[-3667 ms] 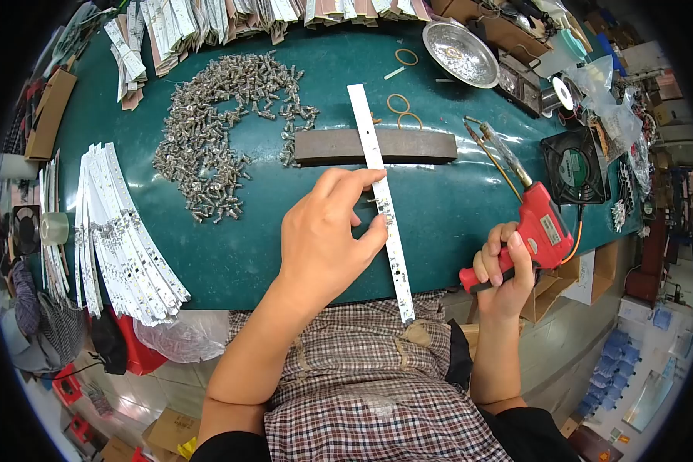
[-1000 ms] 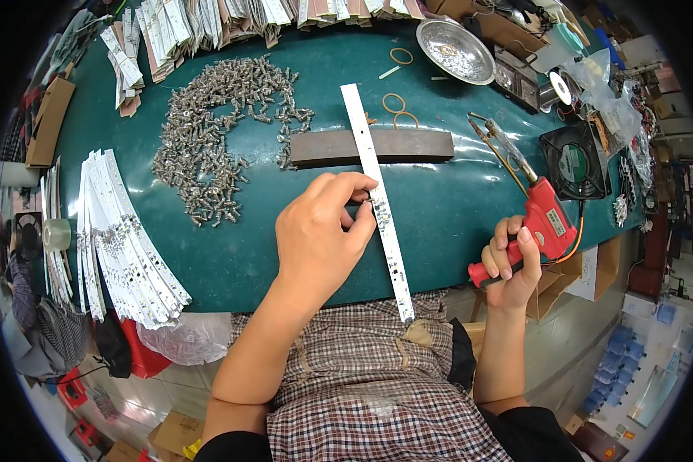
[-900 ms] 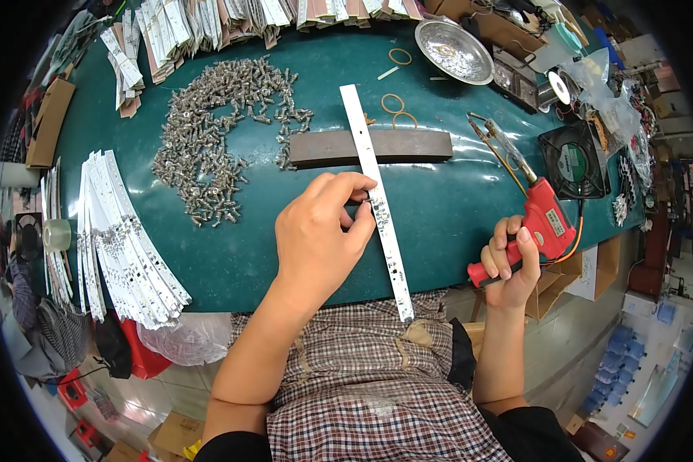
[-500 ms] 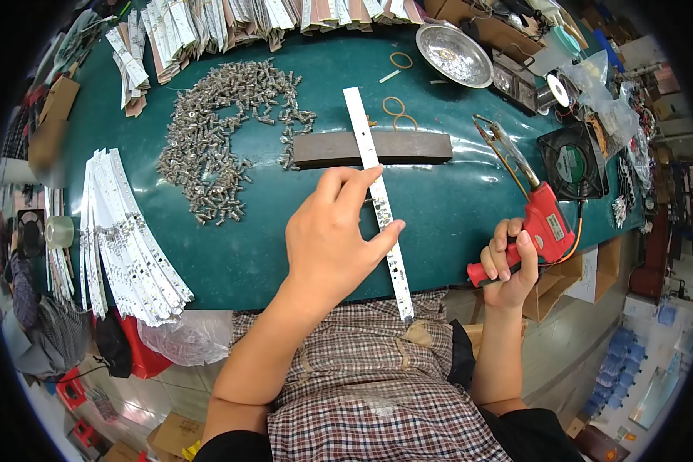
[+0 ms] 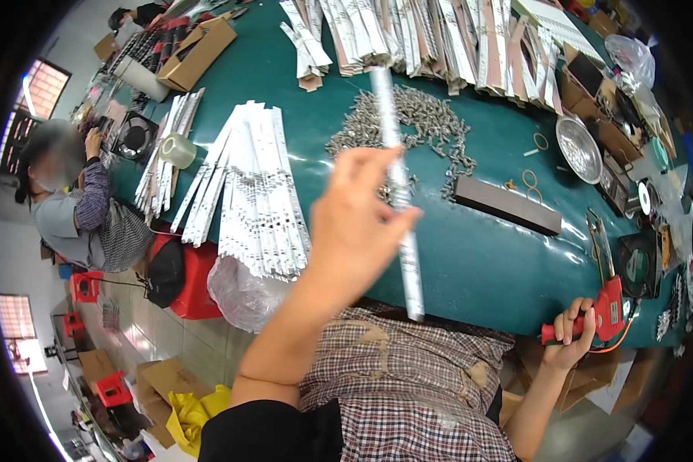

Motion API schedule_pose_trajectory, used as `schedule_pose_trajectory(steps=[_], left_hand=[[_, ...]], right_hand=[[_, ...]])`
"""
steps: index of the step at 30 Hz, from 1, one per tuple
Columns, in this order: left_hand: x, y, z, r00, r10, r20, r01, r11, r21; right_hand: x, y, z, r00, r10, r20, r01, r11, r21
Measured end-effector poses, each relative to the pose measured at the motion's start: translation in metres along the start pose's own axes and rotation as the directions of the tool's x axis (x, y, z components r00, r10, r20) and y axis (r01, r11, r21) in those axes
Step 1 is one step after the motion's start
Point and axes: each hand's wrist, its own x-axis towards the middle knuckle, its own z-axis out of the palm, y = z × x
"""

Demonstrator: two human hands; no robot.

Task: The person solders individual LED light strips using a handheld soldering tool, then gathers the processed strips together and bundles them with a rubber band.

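Note:
A narrow white LED circuit strip (image 5: 410,269) is pinched between the thumb and fingers of my left hand (image 5: 358,219); motion blurs it. It is left of the dark rectangular bar (image 5: 508,206) and overlaps the heap of small metal parts (image 5: 362,122) in my view. At the table's front edge on the right, my right hand (image 5: 570,331) is wrapped around the grip of a red soldering gun (image 5: 610,308), whose metal tip points toward the back. A fan of similar white strips (image 5: 258,185) lies to the left of my left hand.
Bundles of strips (image 5: 431,38) line the back of the green table (image 5: 470,266). A metal dish (image 5: 579,150), a solder spool (image 5: 645,199) and a black fan (image 5: 639,266) are at the right. A roll of tape (image 5: 179,151) and a seated person (image 5: 77,200) are at the left.
My left hand has lifted the strip off the dark bar and carried it left toward the fanned strips. My view has turned left. The soldering gun stays in my right hand.

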Motion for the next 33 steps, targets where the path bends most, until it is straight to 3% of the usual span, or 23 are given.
schedule_pose_trajectory(steps=[4, 6, 7, 14, 20, 23, 26, 28, 33], left_hand=[[0.008, -0.047, -0.064, 0.989, -0.075, -0.131, 0.106, 0.963, 0.247], [0.008, -0.071, -0.083, 0.977, -0.074, -0.201, 0.125, 0.958, 0.256], [0.01, -0.074, -0.091, 0.965, -0.155, -0.21, 0.205, 0.948, 0.242], [0.013, -0.109, -0.104, 0.963, -0.04, -0.267, 0.16, 0.881, 0.445], [0.013, -0.104, -0.107, 0.95, -0.112, -0.292, 0.228, 0.888, 0.4], [0.011, -0.099, -0.107, 0.932, -0.234, -0.277, 0.322, 0.886, 0.334], [0.001, -0.09, -0.095, 0.921, -0.195, -0.338, 0.348, 0.803, 0.485], [-0.005, -0.087, -0.083, 0.919, -0.057, -0.39, 0.316, 0.696, 0.644], [-0.014, -0.089, -0.059, 0.919, -0.093, -0.384, 0.361, 0.594, 0.719]], right_hand=[[0.0, 0.0, 0.0, 1.0, -0.011, -0.008, 0.011, 1.0, -0.014], [0.0, 0.0, 0.0, 1.0, -0.017, -0.003, 0.017, 1.0, -0.02], [0.0, 0.0, -0.001, 1.0, -0.022, -0.014, 0.021, 0.999, -0.024], [0.001, 0.0, -0.002, 0.999, -0.028, -0.026, 0.027, 0.999, -0.026], [0.0, 0.0, -0.001, 0.999, -0.031, -0.037, 0.03, 0.999, -0.034], [0.001, 0.001, -0.003, 0.999, -0.029, -0.028, 0.029, 0.999, -0.023], [0.001, 0.001, -0.006, 1.0, -0.029, -0.013, 0.028, 0.999, -0.019], [0.001, 0.001, -0.005, 1.0, -0.025, -0.011, 0.025, 1.0, -0.008], [0.001, 0.002, -0.008, 0.999, -0.023, 0.04, 0.023, 1.0, 0.004]])
